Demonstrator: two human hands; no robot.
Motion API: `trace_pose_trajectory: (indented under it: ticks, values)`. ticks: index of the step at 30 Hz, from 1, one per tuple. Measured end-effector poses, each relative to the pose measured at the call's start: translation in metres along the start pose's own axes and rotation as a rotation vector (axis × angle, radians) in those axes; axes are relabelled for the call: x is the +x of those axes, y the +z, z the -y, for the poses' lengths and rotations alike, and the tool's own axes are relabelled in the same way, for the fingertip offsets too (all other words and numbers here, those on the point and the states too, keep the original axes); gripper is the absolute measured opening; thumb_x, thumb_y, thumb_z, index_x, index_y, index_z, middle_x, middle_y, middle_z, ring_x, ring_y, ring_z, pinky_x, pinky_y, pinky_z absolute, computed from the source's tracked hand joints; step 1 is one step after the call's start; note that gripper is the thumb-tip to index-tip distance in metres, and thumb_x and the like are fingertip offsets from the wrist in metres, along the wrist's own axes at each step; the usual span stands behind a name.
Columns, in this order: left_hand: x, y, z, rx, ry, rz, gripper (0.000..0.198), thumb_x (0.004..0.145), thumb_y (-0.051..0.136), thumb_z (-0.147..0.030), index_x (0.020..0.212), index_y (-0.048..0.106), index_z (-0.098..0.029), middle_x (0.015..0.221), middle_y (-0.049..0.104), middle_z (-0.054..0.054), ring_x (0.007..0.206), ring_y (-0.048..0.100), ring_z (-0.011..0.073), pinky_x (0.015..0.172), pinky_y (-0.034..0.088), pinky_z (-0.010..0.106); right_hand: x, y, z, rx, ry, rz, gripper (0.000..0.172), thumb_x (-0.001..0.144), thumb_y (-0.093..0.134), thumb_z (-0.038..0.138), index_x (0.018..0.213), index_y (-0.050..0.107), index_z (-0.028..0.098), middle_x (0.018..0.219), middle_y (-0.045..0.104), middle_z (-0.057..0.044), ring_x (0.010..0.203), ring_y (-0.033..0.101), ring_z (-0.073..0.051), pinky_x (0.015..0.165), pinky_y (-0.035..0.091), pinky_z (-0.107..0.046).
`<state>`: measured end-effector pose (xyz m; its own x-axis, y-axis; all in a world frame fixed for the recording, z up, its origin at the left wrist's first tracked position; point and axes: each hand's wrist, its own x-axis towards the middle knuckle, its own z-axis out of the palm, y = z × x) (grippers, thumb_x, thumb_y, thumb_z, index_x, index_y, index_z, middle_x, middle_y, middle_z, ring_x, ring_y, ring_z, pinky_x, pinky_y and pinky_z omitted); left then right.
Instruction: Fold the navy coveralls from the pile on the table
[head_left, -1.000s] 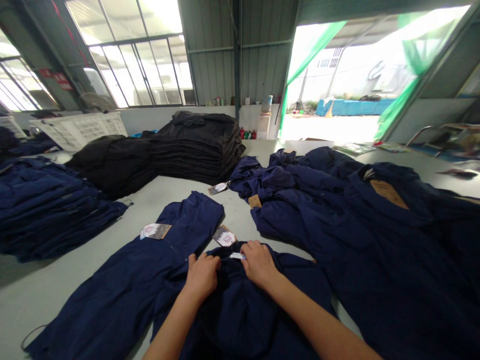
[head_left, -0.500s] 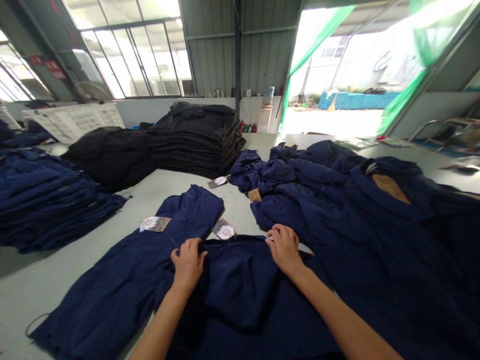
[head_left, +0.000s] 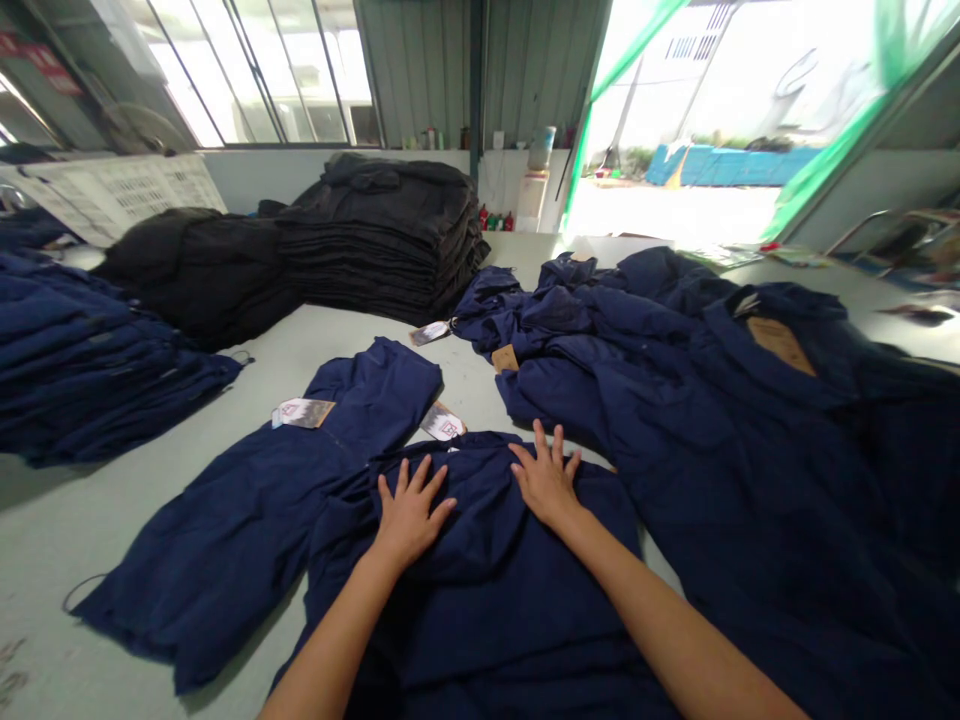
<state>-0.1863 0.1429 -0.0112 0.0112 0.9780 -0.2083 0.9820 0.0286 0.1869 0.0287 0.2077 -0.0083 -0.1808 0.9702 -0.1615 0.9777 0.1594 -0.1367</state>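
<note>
A navy garment [head_left: 480,610] lies in front of me on the pale table [head_left: 289,340], its top end rumpled. My left hand [head_left: 409,510] rests on the upper left of this cloth, fingers spread. On its upper right lies my right hand [head_left: 547,475], also with fingers apart. Just past the garment's top edge is a printed hang tag [head_left: 443,422]. To the left, another navy garment [head_left: 247,520] is laid out lengthwise, with a paper tag [head_left: 303,412] on it. The lower part of the near garment is partly covered by my forearms.
A heap of navy garments [head_left: 697,420] spreads over the right side, with a brown tag [head_left: 781,343]. Folded black garments [head_left: 382,240] stand stacked at the back. A navy stack [head_left: 97,360] sits far left, before a white plastic crate [head_left: 127,195].
Both hands have let go of the garment's top edge and now lie flat with fingers spread on the cloth. The head view has tilted down somewhat.
</note>
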Motion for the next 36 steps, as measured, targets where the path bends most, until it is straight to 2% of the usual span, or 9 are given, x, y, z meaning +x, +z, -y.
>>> trace_pose_trajectory:
  ticks: [3, 6, 9, 12, 16, 20, 25, 30, 36]
  values:
    - [-0.042, -0.008, -0.014, 0.049, 0.088, -0.081, 0.052, 0.083, 0.039, -0.046, 0.133, 0.025, -0.044, 0.149, 0.009, -0.006, 0.134, -0.004, 0.0338, 0.099, -0.005, 0.065, -0.044, -0.006, -0.001, -0.028, -0.184, -0.033, 0.048, 0.087, 0.036, 0.04, 0.134, 0.026, 0.041, 0.149, 0.001, 0.002, 0.132, -0.011, -0.032, 0.098, -0.001, -0.064]
    - [-0.094, 0.008, -0.028, 0.005, -0.012, 0.092, 0.061, 0.075, 0.049, -0.049, 0.13, 0.023, -0.049, 0.149, 0.004, -0.008, 0.13, -0.009, 0.045, 0.094, -0.001, 0.071, -0.107, 0.006, -0.004, -0.022, -0.312, 0.071, 0.055, 0.079, 0.048, 0.048, 0.13, 0.027, 0.049, 0.149, 0.003, 0.008, 0.131, -0.012, -0.039, 0.096, -0.005, -0.067]
    - [-0.117, 0.039, -0.032, -0.033, -0.057, 0.187, 0.069, 0.069, 0.051, -0.058, 0.13, 0.021, -0.05, 0.149, -0.001, -0.008, 0.125, -0.014, 0.0518, 0.089, 0.0, 0.075, -0.139, 0.032, -0.011, -0.014, -0.259, 0.177, 0.053, 0.078, 0.047, 0.054, 0.128, 0.03, 0.051, 0.148, 0.007, 0.009, 0.129, -0.011, -0.044, 0.093, -0.006, -0.07]
    - [-0.102, 0.053, -0.031, 0.009, -0.02, 0.098, 0.073, 0.068, 0.051, -0.061, 0.131, 0.018, -0.049, 0.15, 0.0, -0.008, 0.126, -0.017, 0.0491, 0.091, -0.003, 0.073, -0.129, 0.047, -0.016, -0.022, -0.243, 0.128, 0.054, 0.079, 0.042, 0.057, 0.13, 0.025, 0.05, 0.148, 0.008, 0.008, 0.129, -0.013, -0.041, 0.095, -0.008, -0.067]
    - [-0.085, 0.036, -0.04, 0.028, -0.043, 0.079, 0.074, 0.067, 0.052, -0.062, 0.132, 0.018, -0.049, 0.15, -0.002, -0.005, 0.127, -0.012, 0.0487, 0.091, -0.001, 0.073, -0.112, 0.038, -0.011, -0.044, -0.207, 0.108, 0.054, 0.081, 0.04, 0.055, 0.132, 0.024, 0.047, 0.149, 0.008, 0.005, 0.13, -0.013, -0.04, 0.094, -0.008, -0.067]
    - [-0.128, 0.029, -0.054, 0.052, -0.032, 0.109, 0.08, 0.064, 0.058, -0.054, 0.132, 0.016, -0.049, 0.149, -0.009, -0.005, 0.127, -0.017, 0.0471, 0.09, -0.003, 0.074, -0.153, 0.032, -0.016, -0.059, -0.247, 0.129, 0.059, 0.078, 0.046, 0.054, 0.132, 0.022, 0.048, 0.149, 0.005, 0.006, 0.13, -0.013, -0.04, 0.092, -0.009, -0.069]
    - [-0.188, 0.052, -0.047, 0.017, -0.116, 0.359, 0.087, 0.058, 0.06, -0.058, 0.131, 0.013, -0.051, 0.149, -0.007, -0.007, 0.125, -0.015, 0.0521, 0.084, -0.004, 0.078, -0.205, 0.051, -0.04, -0.052, -0.203, 0.217, 0.057, 0.076, 0.047, 0.055, 0.128, 0.024, 0.054, 0.148, 0.007, 0.011, 0.128, -0.01, -0.045, 0.089, -0.007, -0.073]
    - [-0.17, 0.058, -0.032, 0.024, -0.039, 0.201, 0.08, 0.063, 0.054, -0.061, 0.132, 0.016, -0.049, 0.15, 0.003, -0.006, 0.127, -0.011, 0.0494, 0.091, 0.0, 0.073, -0.185, 0.055, -0.05, -0.005, -0.211, 0.176, 0.054, 0.079, 0.037, 0.06, 0.13, 0.021, 0.052, 0.148, 0.005, 0.011, 0.128, -0.013, -0.043, 0.089, -0.004, -0.074]
    - [-0.171, 0.039, -0.031, -0.022, -0.042, 0.226, 0.077, 0.061, 0.06, -0.051, 0.131, 0.027, -0.046, 0.149, 0.011, -0.003, 0.131, 0.0, 0.0444, 0.096, 0.009, 0.067, -0.194, 0.032, -0.055, 0.021, -0.24, 0.2, 0.054, 0.081, 0.042, 0.045, 0.132, 0.026, 0.045, 0.148, 0.01, 0.006, 0.131, -0.008, -0.039, 0.094, 0.001, -0.069]
